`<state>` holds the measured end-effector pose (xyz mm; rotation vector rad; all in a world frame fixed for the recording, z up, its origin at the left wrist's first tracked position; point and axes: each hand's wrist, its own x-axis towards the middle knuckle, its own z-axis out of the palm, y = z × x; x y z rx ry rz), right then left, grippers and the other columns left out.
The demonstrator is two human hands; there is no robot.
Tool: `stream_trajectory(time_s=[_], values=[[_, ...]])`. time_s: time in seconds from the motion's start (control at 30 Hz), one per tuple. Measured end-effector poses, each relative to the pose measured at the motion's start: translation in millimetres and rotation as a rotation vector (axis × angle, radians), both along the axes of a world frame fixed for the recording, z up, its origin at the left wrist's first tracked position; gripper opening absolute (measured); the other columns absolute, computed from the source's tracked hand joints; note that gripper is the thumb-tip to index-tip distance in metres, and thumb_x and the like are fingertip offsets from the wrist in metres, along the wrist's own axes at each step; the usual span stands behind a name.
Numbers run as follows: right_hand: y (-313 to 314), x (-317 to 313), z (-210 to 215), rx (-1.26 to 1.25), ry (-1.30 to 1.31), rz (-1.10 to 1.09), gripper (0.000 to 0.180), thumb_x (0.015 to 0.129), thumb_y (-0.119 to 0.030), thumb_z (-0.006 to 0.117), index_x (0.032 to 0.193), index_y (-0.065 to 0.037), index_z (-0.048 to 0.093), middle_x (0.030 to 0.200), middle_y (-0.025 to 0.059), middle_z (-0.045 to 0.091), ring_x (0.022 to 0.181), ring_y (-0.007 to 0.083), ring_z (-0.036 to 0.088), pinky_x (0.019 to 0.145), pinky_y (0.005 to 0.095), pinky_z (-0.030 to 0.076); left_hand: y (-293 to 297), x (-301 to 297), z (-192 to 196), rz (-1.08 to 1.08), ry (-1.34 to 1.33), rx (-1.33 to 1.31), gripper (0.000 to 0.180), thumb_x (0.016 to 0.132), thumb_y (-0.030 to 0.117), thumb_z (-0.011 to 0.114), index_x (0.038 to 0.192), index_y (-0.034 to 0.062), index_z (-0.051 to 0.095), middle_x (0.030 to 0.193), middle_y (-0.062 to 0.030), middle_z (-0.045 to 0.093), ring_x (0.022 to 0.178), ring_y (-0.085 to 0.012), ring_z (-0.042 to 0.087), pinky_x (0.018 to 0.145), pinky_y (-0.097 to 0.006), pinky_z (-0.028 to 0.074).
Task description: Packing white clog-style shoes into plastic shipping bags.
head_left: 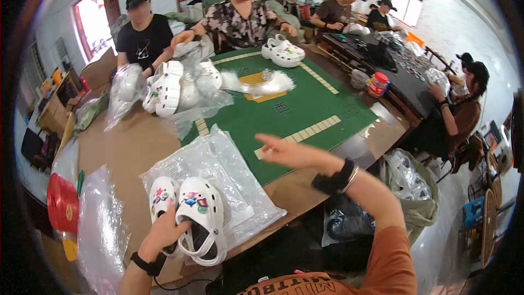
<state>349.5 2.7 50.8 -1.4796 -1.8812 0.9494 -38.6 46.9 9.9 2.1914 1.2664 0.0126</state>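
Observation:
My left hand [164, 229] is closed on a pair of white clogs at the table's near left, its fingers at the openings between the two shoes. Colourful charms dot the uppers of the right-hand clog [201, 201] and the left-hand clog [162, 192]. Beneath and beside the pair lies a clear plastic bag [240, 177], flat on the table and reaching onto the green mat. Over the mat's near edge, my right hand [289, 153] holds nothing; its index finger is stretched out to the left.
A green mat [316, 106] with pale tile markings covers the table's middle. More white clogs [283, 52] stand at its far edge. Co-workers sit across, one handling bagged clogs [166, 90]. Plastic sheeting [101, 229] and a red roll [63, 202] lie left; a sack [409, 186] stands right.

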Motion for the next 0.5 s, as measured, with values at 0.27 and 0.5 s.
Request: stream_trajectory(time_s=[0.27,0.5], values=[[-44,-90,-90,0.081,-0.188,0.059,0.059,0.091,-0.040,0.042,0.136,-0.006,0.029,0.132,0.0238,0.038,0.123,0.0376,0.034,0.102,0.0451,0.026,-6,-10,-10,0.041,-0.015,0.104,0.052,0.075,0.031,0.058,0.111,-0.0032,0.042,0.080,-0.0306,0.058,0.079,-0.0459,0.056,0.070,-0.049,0.045],[-79,-102,-113,0.081,-0.522,0.187,0.059,0.087,-0.044,0.046,0.136,-0.013,0.033,0.135,0.0155,0.039,0.124,0.0330,0.036,0.100,0.0603,0.016,-9,-14,-8,0.115,-0.042,0.166,0.047,0.072,0.026,0.058,0.108,-0.0021,0.048,0.084,-0.0292,0.058,0.078,-0.0445,0.056,0.070,-0.048,0.045]])
